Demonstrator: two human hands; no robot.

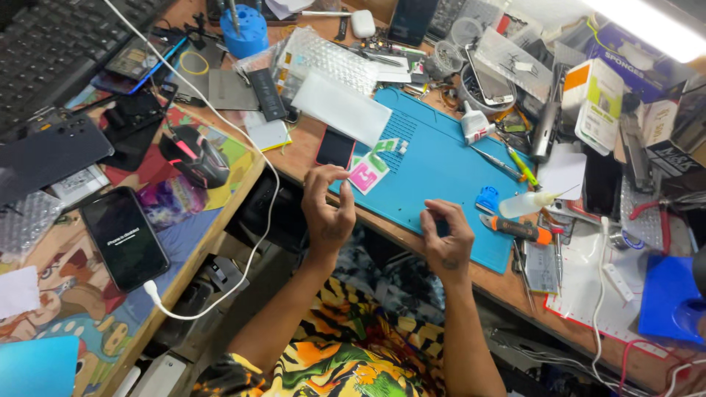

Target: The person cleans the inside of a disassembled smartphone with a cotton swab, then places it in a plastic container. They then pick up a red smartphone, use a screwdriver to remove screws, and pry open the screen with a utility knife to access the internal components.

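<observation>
A small, hard-to-see piece seems pinched in the curled right hand (pixel 446 237) over the blue work mat's (pixel 441 165) near edge, while the left hand's (pixel 329 204) fingertips pinch together near the pink sticker sheet (pixel 365 175), suggesting fine handling that needs a steady grip.

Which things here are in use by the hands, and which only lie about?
In use: left hand, right hand, blue work mat, pink and green sticker sheet.
Lying about: computer mouse, charging phone, orange-handled knife, glue bottle.

A dark phone (pixel 124 238) on a white cable (pixel 220 117) lies beside a computer mouse (pixel 196 156).
</observation>
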